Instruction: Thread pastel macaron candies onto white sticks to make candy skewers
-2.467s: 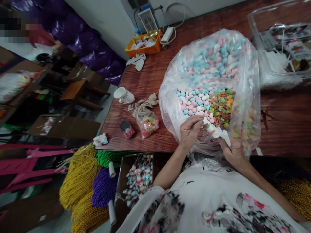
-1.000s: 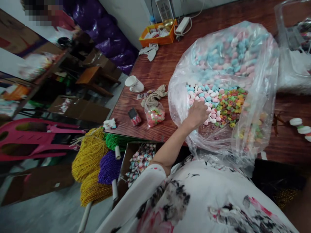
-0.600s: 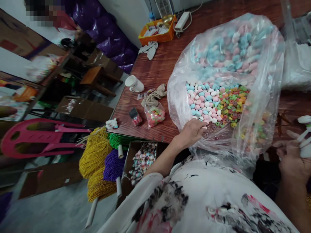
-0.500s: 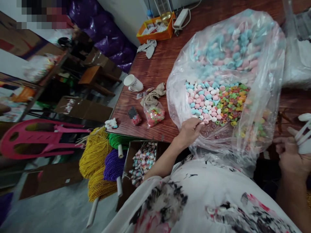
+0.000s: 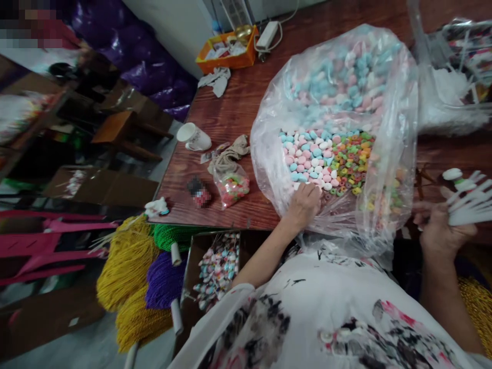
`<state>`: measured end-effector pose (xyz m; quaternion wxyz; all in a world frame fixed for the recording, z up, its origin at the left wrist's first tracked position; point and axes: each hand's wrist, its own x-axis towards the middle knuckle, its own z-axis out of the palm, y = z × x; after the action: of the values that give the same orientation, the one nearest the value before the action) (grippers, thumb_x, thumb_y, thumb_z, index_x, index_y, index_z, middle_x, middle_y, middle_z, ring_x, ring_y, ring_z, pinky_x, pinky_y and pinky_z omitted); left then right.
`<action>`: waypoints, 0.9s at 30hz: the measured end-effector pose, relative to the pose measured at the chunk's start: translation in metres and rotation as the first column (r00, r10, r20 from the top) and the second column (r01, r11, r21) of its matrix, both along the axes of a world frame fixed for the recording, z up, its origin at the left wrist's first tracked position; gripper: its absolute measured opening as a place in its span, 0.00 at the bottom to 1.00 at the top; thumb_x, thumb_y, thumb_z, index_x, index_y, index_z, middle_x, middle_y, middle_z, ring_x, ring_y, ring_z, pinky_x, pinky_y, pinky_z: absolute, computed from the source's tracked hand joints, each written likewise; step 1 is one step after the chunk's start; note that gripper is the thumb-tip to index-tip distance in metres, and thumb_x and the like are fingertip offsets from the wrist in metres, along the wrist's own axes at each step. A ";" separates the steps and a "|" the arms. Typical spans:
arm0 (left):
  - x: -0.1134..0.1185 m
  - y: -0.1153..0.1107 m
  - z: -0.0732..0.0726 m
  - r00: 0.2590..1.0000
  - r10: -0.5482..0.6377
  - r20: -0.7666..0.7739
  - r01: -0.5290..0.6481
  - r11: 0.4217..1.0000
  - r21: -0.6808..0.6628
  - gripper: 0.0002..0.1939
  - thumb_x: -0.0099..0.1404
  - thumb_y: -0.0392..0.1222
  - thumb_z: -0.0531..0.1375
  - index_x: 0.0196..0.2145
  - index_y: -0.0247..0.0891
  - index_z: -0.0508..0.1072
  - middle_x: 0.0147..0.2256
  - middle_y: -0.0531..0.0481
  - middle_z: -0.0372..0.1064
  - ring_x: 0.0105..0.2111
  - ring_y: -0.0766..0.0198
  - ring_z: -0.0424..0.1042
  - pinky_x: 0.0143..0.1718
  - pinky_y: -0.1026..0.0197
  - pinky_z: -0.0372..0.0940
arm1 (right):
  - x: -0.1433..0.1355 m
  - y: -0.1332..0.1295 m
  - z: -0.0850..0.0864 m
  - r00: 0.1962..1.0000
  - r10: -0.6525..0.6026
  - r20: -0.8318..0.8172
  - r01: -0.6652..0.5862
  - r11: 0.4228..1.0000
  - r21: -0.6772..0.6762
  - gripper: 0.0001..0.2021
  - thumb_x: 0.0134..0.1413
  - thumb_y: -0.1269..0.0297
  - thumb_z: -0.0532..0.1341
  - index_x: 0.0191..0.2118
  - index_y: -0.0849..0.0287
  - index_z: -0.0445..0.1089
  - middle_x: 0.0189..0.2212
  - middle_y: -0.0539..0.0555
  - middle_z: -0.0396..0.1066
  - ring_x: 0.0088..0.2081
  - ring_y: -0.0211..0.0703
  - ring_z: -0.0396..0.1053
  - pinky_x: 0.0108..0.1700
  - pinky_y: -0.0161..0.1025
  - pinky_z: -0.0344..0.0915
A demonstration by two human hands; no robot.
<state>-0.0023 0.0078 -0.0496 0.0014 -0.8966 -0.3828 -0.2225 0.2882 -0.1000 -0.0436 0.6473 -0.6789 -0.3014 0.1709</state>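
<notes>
A large clear plastic bag (image 5: 265,128) lies on the table in front of me, holding pink, blue and white oval candies (image 5: 303,151) and small multicoloured ring-shaped pieces (image 5: 351,159). At the bag's near left part, my left hand (image 5: 305,205) has its fingers curled down against the oval candies. Whatever is between those fingertips is hidden. Off to the right of the bag, my right hand (image 5: 442,228) is closed around a bundle of white sticks (image 5: 471,202). A white oval piece with some green beneath it (image 5: 453,174) shows at the bundle's far side.
On the wooden table (image 5: 238,107) are a white mug (image 5: 196,137), a small bag of colourful pieces (image 5: 232,187), a beige cloth (image 5: 228,154) and an orange tray (image 5: 226,56). Below its left edge stand a box of candy sticks (image 5: 219,266) and yellow cord bundles (image 5: 125,271).
My view has shifted, so the table things sit further left. My left hand's fingers have moved in over the oval candies. My right hand, with the white sticks, shows more fully.
</notes>
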 end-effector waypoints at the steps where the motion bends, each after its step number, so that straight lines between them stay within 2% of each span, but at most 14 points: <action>1: -0.001 0.004 0.000 1.000 -0.006 -0.016 0.005 1.000 -0.009 0.06 0.68 0.32 0.53 0.35 0.36 0.69 0.37 0.43 0.70 0.39 0.56 0.67 0.41 0.54 0.66 | 0.000 0.001 0.002 1.000 0.009 -0.021 -0.010 1.000 -0.010 0.16 0.55 0.52 0.62 0.38 0.63 0.72 0.26 0.53 0.74 0.16 0.32 0.62 0.17 0.32 0.57; 4: 0.000 0.016 0.001 0.998 -0.026 -0.057 0.027 1.000 0.002 0.06 0.68 0.31 0.53 0.38 0.36 0.70 0.36 0.43 0.70 0.38 0.55 0.67 0.40 0.54 0.66 | 0.001 0.006 0.002 0.992 0.037 -0.118 -0.039 0.999 -0.018 0.16 0.53 0.51 0.63 0.30 0.62 0.69 0.26 0.53 0.75 0.16 0.31 0.61 0.15 0.29 0.56; 9: 0.003 0.014 0.011 0.978 -0.169 -0.126 0.174 0.984 0.032 0.10 0.68 0.30 0.51 0.44 0.33 0.69 0.38 0.41 0.69 0.40 0.55 0.67 0.43 0.53 0.66 | 0.008 0.010 -0.005 0.968 -0.008 -0.250 0.009 1.000 0.002 0.14 0.44 0.55 0.69 0.28 0.62 0.72 0.24 0.50 0.72 0.19 0.30 0.63 0.18 0.28 0.58; 11: 0.004 0.011 0.015 0.972 -0.180 -0.152 0.184 0.983 0.013 0.09 0.69 0.31 0.51 0.42 0.34 0.70 0.38 0.42 0.69 0.40 0.55 0.67 0.43 0.54 0.67 | 0.006 0.008 -0.001 0.967 -0.042 -0.250 0.043 0.999 -0.001 0.13 0.40 0.58 0.71 0.26 0.62 0.72 0.22 0.48 0.70 0.20 0.31 0.63 0.19 0.29 0.60; 13: 0.008 0.009 0.019 0.967 -0.150 -0.205 0.148 0.989 -0.022 0.08 0.69 0.32 0.51 0.40 0.34 0.70 0.37 0.42 0.69 0.39 0.55 0.68 0.41 0.54 0.67 | -0.003 0.006 0.012 0.979 -0.038 -0.200 0.038 0.999 -0.004 0.12 0.40 0.59 0.71 0.27 0.62 0.74 0.20 0.47 0.69 0.19 0.32 0.62 0.19 0.31 0.60; 15: 0.014 0.010 0.021 0.951 -0.115 -0.286 0.100 0.993 -0.064 0.07 0.67 0.32 0.53 0.40 0.33 0.70 0.37 0.40 0.70 0.40 0.53 0.69 0.39 0.54 0.67 | -0.022 0.004 0.031 0.991 0.040 -0.127 -0.041 0.999 -0.005 0.11 0.44 0.59 0.70 0.32 0.61 0.76 0.21 0.47 0.70 0.18 0.32 0.62 0.19 0.32 0.59; 17: 0.017 0.012 0.024 0.926 -0.124 -0.356 0.096 0.991 -0.095 0.07 0.66 0.32 0.55 0.40 0.31 0.70 0.37 0.38 0.70 0.40 0.52 0.70 0.38 0.54 0.67 | -0.047 0.003 0.047 0.972 0.211 -0.103 -0.213 0.977 -0.014 0.10 0.50 0.58 0.69 0.33 0.60 0.77 0.21 0.48 0.70 0.18 0.32 0.63 0.19 0.31 0.59; 19: 0.015 0.013 0.025 0.912 -0.177 -0.371 0.149 0.984 -0.103 0.08 0.66 0.31 0.54 0.42 0.30 0.70 0.39 0.37 0.70 0.41 0.52 0.70 0.39 0.54 0.68 | -0.074 0.005 0.052 0.887 0.432 -0.164 -0.441 0.898 -0.015 0.10 0.55 0.57 0.66 0.32 0.59 0.77 0.20 0.49 0.69 0.19 0.33 0.64 0.19 0.31 0.59; 21: 0.007 0.011 0.025 0.915 -0.236 -0.326 0.219 0.972 -0.089 0.09 0.68 0.32 0.53 0.44 0.32 0.70 0.42 0.37 0.70 0.42 0.53 0.70 0.41 0.54 0.68 | -0.098 0.009 0.042 0.768 0.596 -0.235 -0.612 0.791 0.005 0.11 0.57 0.56 0.64 0.31 0.58 0.77 0.21 0.50 0.71 0.20 0.34 0.65 0.20 0.32 0.62; 23: -0.005 0.008 0.022 0.925 -0.292 -0.242 0.283 0.956 -0.074 0.10 0.69 0.33 0.52 0.45 0.33 0.70 0.44 0.37 0.71 0.42 0.55 0.71 0.43 0.54 0.69 | -0.112 0.013 0.024 0.709 0.661 -0.247 -0.680 0.733 0.010 0.10 0.55 0.55 0.66 0.31 0.57 0.77 0.23 0.51 0.73 0.23 0.37 0.69 0.24 0.35 0.68; 25: -0.016 0.005 0.015 0.929 -0.337 -0.151 0.332 0.941 -0.060 0.10 0.70 0.33 0.51 0.45 0.34 0.70 0.45 0.38 0.71 0.41 0.57 0.72 0.43 0.55 0.69 | -0.116 0.013 0.005 0.722 0.652 -0.232 -0.671 0.741 -0.007 0.09 0.51 0.56 0.68 0.31 0.56 0.77 0.26 0.50 0.76 0.28 0.41 0.73 0.33 0.40 0.74; 27: -0.024 0.003 0.008 0.941 -0.331 -0.074 0.329 0.944 -0.041 0.10 0.70 0.33 0.51 0.44 0.35 0.71 0.44 0.40 0.72 0.40 0.60 0.72 0.42 0.58 0.69 | -0.114 0.010 -0.005 0.753 0.606 -0.257 -0.631 0.775 -0.020 0.08 0.48 0.58 0.70 0.32 0.55 0.78 0.28 0.50 0.77 0.30 0.42 0.75 0.39 0.44 0.76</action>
<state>-0.0264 0.0109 -0.0419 -0.0333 -0.9562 -0.2301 -0.1780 0.1747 -0.0901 -0.0484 0.5484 -0.5486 -0.4204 0.4706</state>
